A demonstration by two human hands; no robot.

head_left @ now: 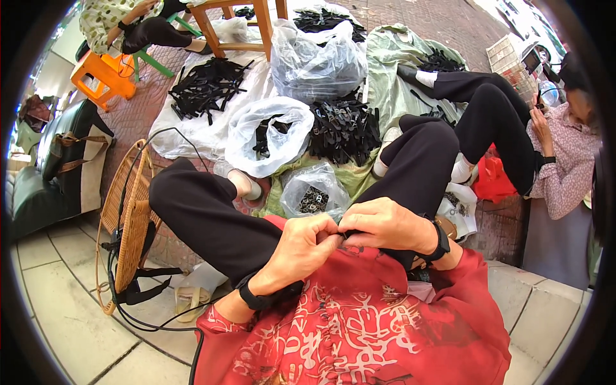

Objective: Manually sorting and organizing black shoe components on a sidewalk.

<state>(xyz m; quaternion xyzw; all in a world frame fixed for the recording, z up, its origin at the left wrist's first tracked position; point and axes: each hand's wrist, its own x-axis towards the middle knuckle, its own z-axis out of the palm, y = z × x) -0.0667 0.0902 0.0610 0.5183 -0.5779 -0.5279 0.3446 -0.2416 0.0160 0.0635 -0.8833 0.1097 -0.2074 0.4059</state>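
Note:
My left hand (303, 249) and my right hand (390, 224) meet in front of my red shirt, over my lap. The fingers of both pinch a small black piece (344, 235) from either side; fingertips hide most of it, so its full shape does not show. Just beyond them, between my feet, a clear plastic bag (296, 193) stands open with many small metal buckles (314, 201) in it. Behind that bag lies a dense heap of black straps (345, 130). To its left, a whitish plastic bag (239, 149) holds more black straps.
More black straps (206, 86) lie on a white sheet. A large filled plastic bag (319, 61) sits near a wooden stool (241, 47). At my left are a wicker basket (131, 224) and a cable (154, 328). Another person (558, 144) sits at right by a red bag (493, 178).

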